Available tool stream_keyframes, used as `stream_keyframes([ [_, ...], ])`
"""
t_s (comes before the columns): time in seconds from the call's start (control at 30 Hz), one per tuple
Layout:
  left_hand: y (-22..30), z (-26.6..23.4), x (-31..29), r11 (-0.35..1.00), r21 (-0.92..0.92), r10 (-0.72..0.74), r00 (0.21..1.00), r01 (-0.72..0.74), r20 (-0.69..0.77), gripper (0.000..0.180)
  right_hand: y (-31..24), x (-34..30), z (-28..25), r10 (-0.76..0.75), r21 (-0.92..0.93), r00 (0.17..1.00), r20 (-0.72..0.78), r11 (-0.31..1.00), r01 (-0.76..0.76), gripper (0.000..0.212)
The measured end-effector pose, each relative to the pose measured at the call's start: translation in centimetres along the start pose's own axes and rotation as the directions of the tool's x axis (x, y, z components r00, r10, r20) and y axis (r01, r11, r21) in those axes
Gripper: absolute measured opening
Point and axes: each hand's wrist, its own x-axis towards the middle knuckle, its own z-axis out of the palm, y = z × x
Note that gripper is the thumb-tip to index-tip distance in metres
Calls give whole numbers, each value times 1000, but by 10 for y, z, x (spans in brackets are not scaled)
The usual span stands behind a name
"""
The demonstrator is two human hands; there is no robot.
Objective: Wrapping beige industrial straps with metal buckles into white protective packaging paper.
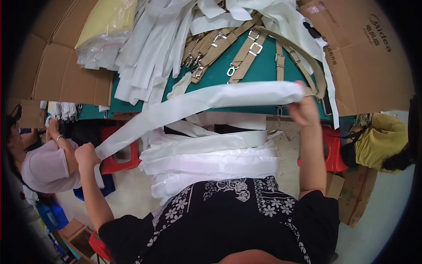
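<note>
A long white strip of paper-like wrapping (176,107) stretches between my two hands, above the near edge of the table. My left hand (86,155) is closed in a fist on its lower left end. At the raised right end, my right hand (302,108) pinches the strip with bent fingers. Beside that hand runs a beige strap (321,77); whether it goes inside the wrapping I cannot tell. Beyond the strip lie several beige straps with silver buckles and clips (250,52). Folded white strips (211,160) are piled across my lap.
The green tabletop (211,90) holds a heap of white strips (151,53) and a clear bag with yellow contents (105,33). Cardboard boxes (360,53) flank both sides. A co-worker in a pale top (48,169) sits at left, near a red stool (121,154). Another person's yellow garment (384,141) shows at right.
</note>
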Motion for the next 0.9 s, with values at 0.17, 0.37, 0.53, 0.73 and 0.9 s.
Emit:
stream_keyframes([
  [0.17,147,-104,-32,25,-658,311,632,-752,-710,67,50,-11,73,167,-124,959,231,982,-141,37],
  [0.37,244,-129,-4,-427,-850,736,427,-308,-525,26,56,-19,102,46,-136,929,367,991,5,50],
  [0.53,235,-89,11,-429,-876,591,665,-220,-456,12,21,-2,85,14,-37,997,71,999,-11,43],
  [0.73,234,-58,14,-707,-687,471,612,-167,-635,23,38,-9,169,-55,-307,810,583,909,283,48],
  [0.9,225,-30,5,-770,-560,269,639,-307,-720,40,43,-4,203,-17,-325,784,621,904,277,46],
])
